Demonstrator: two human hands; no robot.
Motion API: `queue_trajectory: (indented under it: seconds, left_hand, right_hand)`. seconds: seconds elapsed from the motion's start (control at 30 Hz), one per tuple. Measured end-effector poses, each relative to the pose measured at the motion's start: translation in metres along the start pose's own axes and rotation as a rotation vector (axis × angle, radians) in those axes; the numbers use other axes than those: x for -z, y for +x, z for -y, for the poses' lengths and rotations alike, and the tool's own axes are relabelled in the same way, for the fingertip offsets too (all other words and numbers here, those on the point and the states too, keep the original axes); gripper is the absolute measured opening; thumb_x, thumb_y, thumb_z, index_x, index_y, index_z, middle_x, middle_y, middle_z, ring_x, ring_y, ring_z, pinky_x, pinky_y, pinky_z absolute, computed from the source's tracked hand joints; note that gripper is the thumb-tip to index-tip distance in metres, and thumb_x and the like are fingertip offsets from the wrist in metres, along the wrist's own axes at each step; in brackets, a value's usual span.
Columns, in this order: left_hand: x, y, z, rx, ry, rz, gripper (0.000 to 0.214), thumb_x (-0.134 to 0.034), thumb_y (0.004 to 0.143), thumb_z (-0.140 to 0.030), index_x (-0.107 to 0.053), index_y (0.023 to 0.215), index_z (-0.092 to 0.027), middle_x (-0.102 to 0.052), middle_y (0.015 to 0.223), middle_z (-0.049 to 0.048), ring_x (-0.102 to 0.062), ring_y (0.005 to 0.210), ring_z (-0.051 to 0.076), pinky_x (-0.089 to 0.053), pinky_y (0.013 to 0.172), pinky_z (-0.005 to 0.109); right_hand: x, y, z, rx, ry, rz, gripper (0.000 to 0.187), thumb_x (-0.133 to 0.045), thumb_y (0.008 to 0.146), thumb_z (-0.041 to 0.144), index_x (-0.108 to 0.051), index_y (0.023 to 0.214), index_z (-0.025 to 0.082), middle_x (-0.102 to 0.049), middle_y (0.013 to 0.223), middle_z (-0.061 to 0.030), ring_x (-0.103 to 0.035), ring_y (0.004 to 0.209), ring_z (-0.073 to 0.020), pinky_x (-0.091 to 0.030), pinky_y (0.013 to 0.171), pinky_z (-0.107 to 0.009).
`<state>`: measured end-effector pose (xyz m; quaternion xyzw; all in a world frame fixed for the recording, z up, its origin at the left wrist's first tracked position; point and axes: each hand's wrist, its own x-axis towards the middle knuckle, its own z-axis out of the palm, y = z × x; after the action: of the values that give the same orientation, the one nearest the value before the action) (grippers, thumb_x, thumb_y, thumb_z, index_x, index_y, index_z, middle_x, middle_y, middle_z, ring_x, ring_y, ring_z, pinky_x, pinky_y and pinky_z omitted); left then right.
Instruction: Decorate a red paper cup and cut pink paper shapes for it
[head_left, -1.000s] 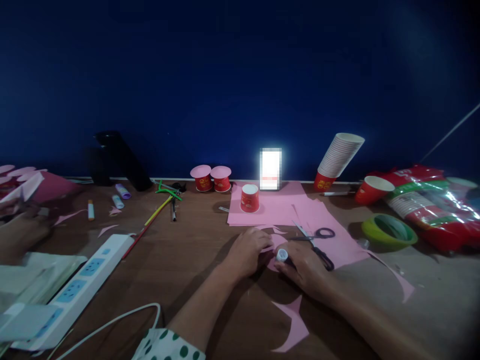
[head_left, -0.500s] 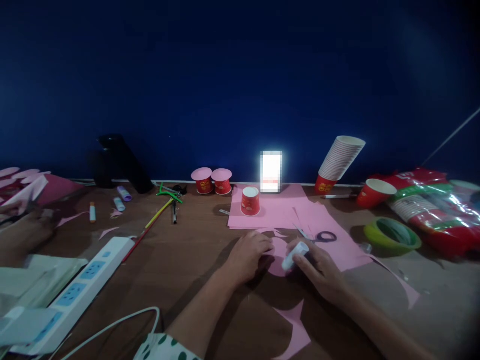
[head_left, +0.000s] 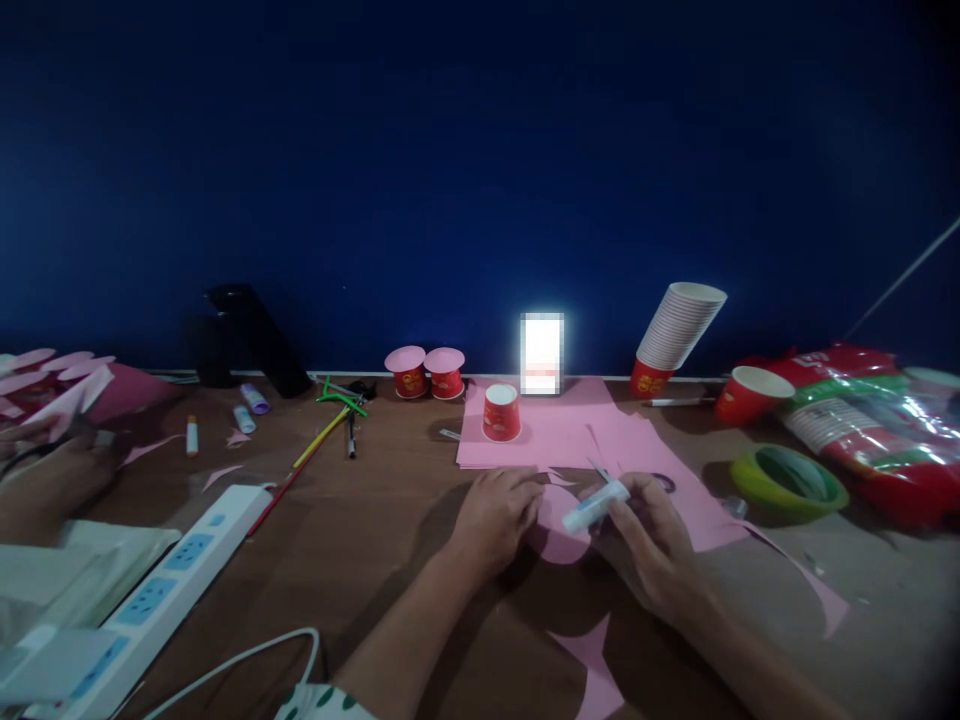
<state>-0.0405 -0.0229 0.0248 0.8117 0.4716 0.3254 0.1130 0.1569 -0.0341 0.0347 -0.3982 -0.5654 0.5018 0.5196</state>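
A pink paper circle (head_left: 564, 545) lies on the table in front of me. My left hand (head_left: 495, 520) has its fingers curled at the circle's left edge, pinning it; the fingertips are partly hidden. Above the circle's right side, my right hand (head_left: 652, 535) grips a white and pale blue glue stick (head_left: 596, 507), tilted with its lower end close to the paper. Just behind stands an upturned red paper cup (head_left: 501, 415) on a stack of pink sheets (head_left: 555, 440). Scissors (head_left: 664, 483) lie partly covered by my right hand.
Two red cups topped with pink discs (head_left: 425, 375) stand at the wall. A power strip (head_left: 157, 600) lies left, near another person's hand (head_left: 56, 475). To the right are stacked cups (head_left: 679, 335), a tape roll (head_left: 787, 485) and a red bag (head_left: 885, 430). A paper scrap (head_left: 596, 670) lies in front.
The glue stick has turned flatter, and my right hand has shifted slightly right, covering more of the scissors. My left hand stays at the circle. The whole view has shifted slightly.
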Motion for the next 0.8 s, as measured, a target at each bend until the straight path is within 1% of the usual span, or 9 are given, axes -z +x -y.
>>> queue_trajectory:
  seconds: [0.1, 0.2, 0.27, 0.3, 0.4, 0.5, 0.6, 0.7, 0.8]
  left_hand:
    - [-0.003, 0.000, -0.009, 0.177, -0.257, -0.216, 0.028, -0.043, 0.082, -0.015, -0.060, 0.104, -0.018, -0.062, 0.100, 0.0086, -0.055, 0.095, 0.019, -0.043, 0.086, 0.035]
    - [-0.010, 0.002, -0.026, 0.448, -0.764, -0.212, 0.029, -0.055, 0.078, -0.023, -0.057, 0.106, -0.016, -0.059, 0.079, 0.0034, -0.054, 0.064, 0.012, -0.045, 0.060, 0.024]
    - [-0.013, 0.002, -0.036, 0.559, -1.109, -0.130, 0.040, -0.068, 0.068, -0.027, -0.059, 0.105, -0.015, -0.056, 0.071, 0.0003, -0.050, 0.058, 0.009, -0.041, 0.055, 0.021]
    - [-0.015, 0.002, -0.041, 0.577, -1.244, -0.136, 0.044, -0.073, 0.063, -0.028, -0.060, 0.103, -0.014, -0.055, 0.068, -0.0008, -0.049, 0.057, 0.008, -0.040, 0.055, 0.021]
    - [-0.018, 0.001, -0.047, 0.624, -1.505, -0.093, 0.035, -0.077, 0.060, -0.030, -0.067, 0.089, -0.013, -0.057, 0.065, 0.0001, -0.046, 0.053, 0.006, -0.037, 0.053, 0.020]
    - [-0.022, 0.000, -0.045, 0.690, -1.628, -0.134, 0.030, -0.078, 0.058, -0.028, -0.069, 0.083, -0.014, -0.063, 0.072, 0.0023, -0.051, 0.058, 0.007, -0.039, 0.057, 0.020]
    - [-0.024, -0.002, -0.042, 0.693, -1.597, -0.197, 0.023, -0.078, 0.059, -0.025, -0.068, 0.077, -0.015, -0.061, 0.064, -0.0008, -0.051, 0.055, 0.006, -0.041, 0.055, 0.019]
    - [-0.020, -0.002, -0.045, 0.636, -1.436, -0.284, 0.025, -0.079, 0.056, -0.024, -0.065, 0.074, -0.013, -0.066, 0.070, 0.0016, -0.058, 0.060, 0.011, -0.047, 0.056, 0.022]
    - [-0.013, -0.002, -0.052, 0.629, -1.341, -0.256, 0.028, -0.078, 0.057, -0.028, -0.062, 0.075, -0.014, -0.068, 0.074, 0.0036, -0.062, 0.058, 0.016, -0.051, 0.051, 0.026]
  right_hand:
    - [-0.002, 0.003, 0.002, -0.018, 0.107, -0.155, 0.018, -0.058, 0.083, 0.035, -0.043, 0.086, 0.024, -0.056, 0.074, 0.0015, -0.059, 0.063, -0.0128, -0.054, 0.058, -0.025]
    - [-0.005, 0.002, 0.005, -0.030, 0.137, -0.250, 0.027, -0.060, 0.080, 0.037, -0.042, 0.098, 0.027, -0.057, 0.077, 0.0021, -0.062, 0.064, -0.0141, -0.056, 0.061, -0.028]
    - [-0.008, -0.001, 0.006, -0.017, 0.110, -0.220, 0.032, -0.059, 0.081, 0.037, -0.040, 0.106, 0.028, -0.060, 0.082, -0.0002, -0.064, 0.067, -0.0165, -0.056, 0.061, -0.029]
    - [-0.010, -0.003, 0.006, -0.002, 0.084, -0.187, 0.031, -0.058, 0.082, 0.036, -0.041, 0.106, 0.027, -0.062, 0.085, -0.0018, -0.065, 0.070, -0.0177, -0.056, 0.061, -0.029]
    - [-0.016, -0.010, 0.002, 0.091, -0.042, -0.063, 0.018, -0.055, 0.084, 0.031, -0.044, 0.097, 0.026, -0.064, 0.094, -0.0057, -0.064, 0.084, -0.0211, -0.055, 0.070, -0.033]
    - [-0.016, -0.014, -0.008, 0.270, -0.242, -0.021, 0.015, -0.058, 0.081, 0.024, -0.047, 0.092, 0.025, -0.060, 0.105, -0.0075, -0.058, 0.100, -0.0236, -0.050, 0.082, -0.037]
    - [-0.012, -0.013, -0.017, 0.396, -0.447, -0.101, 0.014, -0.062, 0.078, 0.023, -0.053, 0.089, 0.023, -0.059, 0.095, -0.0061, -0.059, 0.092, -0.0228, -0.050, 0.076, -0.034]
    - [-0.008, -0.011, -0.020, 0.315, -0.545, -0.107, 0.015, -0.062, 0.078, 0.027, -0.055, 0.091, 0.023, -0.060, 0.088, -0.0046, -0.060, 0.078, -0.0201, -0.051, 0.067, -0.030]
    - [-0.007, -0.011, -0.018, 0.201, -0.538, -0.093, 0.020, -0.063, 0.078, 0.032, -0.055, 0.094, 0.023, -0.064, 0.086, -0.0030, -0.063, 0.073, -0.0186, -0.053, 0.064, -0.027]
